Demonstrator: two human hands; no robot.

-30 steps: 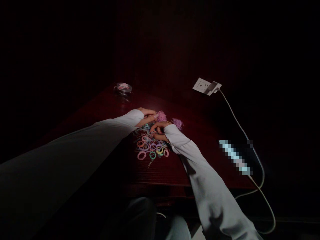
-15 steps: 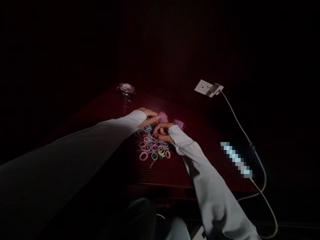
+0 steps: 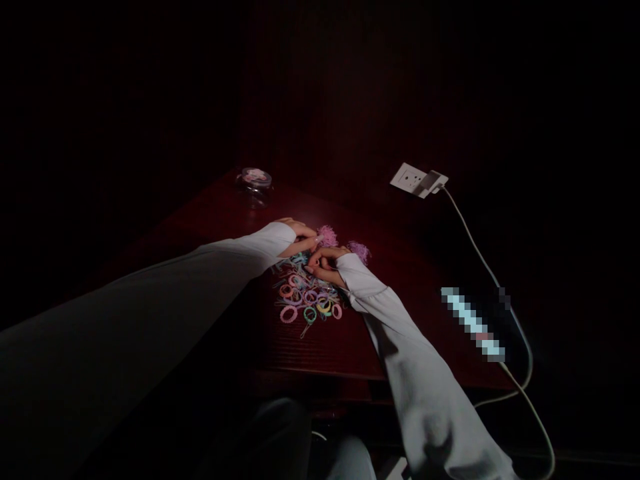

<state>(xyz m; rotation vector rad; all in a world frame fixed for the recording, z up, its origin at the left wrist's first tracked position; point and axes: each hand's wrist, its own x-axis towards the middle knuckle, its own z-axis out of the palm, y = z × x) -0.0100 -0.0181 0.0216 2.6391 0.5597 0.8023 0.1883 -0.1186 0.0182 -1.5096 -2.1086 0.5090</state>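
A heap of small pastel hair ties [image 3: 307,297] lies on a dark red wooden table [image 3: 325,343]. My left hand [image 3: 300,235] reaches over the far side of the heap, fingers curled beside a fluffy pink pom-pom [image 3: 327,235]. My right hand [image 3: 323,262] hovers over the heap's top edge with fingers bent and pinched together; what they hold is too small and dim to name. A second purple pom-pom [image 3: 359,251] lies just behind my right wrist. Both arms wear pale long sleeves.
A small clear jar [image 3: 255,184] with a pink lid stands at the table's far left. A white wall socket with a plug [image 3: 419,181] sits at the back right, and its white cable [image 3: 493,280] runs down past the table's right edge. The surroundings are very dark.
The two hands have drawn slightly closer together over the heap. The view has shifted a little; nothing else has visibly moved.
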